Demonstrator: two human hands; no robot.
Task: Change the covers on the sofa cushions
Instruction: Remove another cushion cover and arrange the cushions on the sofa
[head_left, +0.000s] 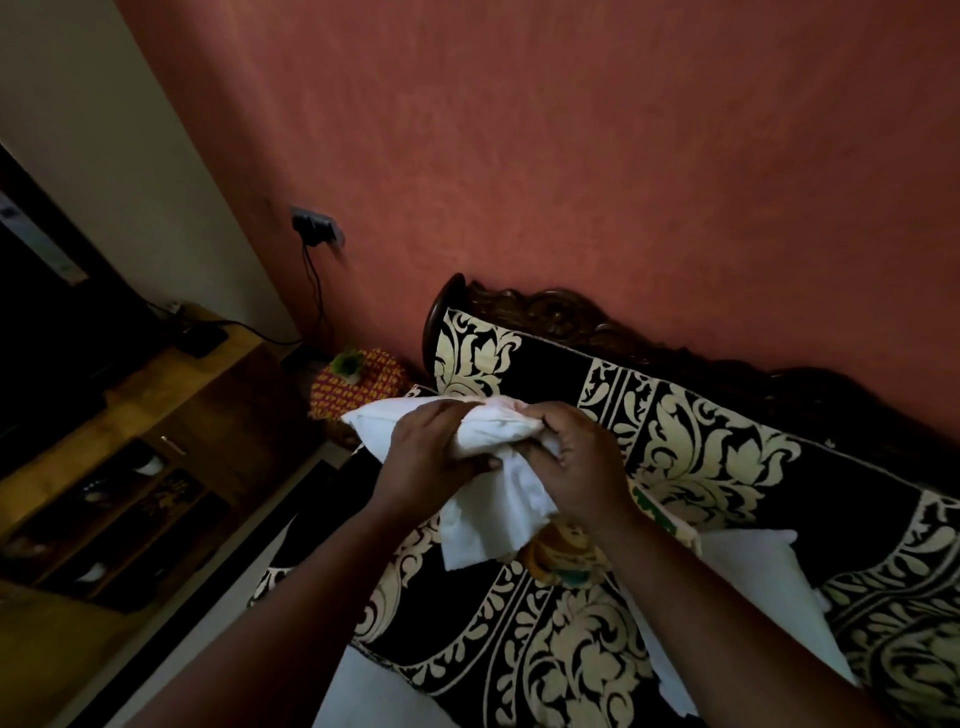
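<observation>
I hold a white cushion (382, 422) up over the sofa (691, 441), which wears a black throw with a cream leaf pattern. My left hand (431, 457) grips the cushion's middle from the left. My right hand (576, 457) pinches bunched white cloth at the cushion's right end. A loose flap of white cover (493, 525) hangs down below both hands. A second white cushion (748, 577) lies on the seat to the right, partly hidden by my right forearm. A colourful printed cloth (558, 553) lies on the seat under my hands.
A small table with a red-and-yellow patterned cover (363, 387) and a little plant stands left of the sofa. A wooden cabinet (156, 436) runs along the left wall. A socket with a cable (317, 228) sits on the red wall.
</observation>
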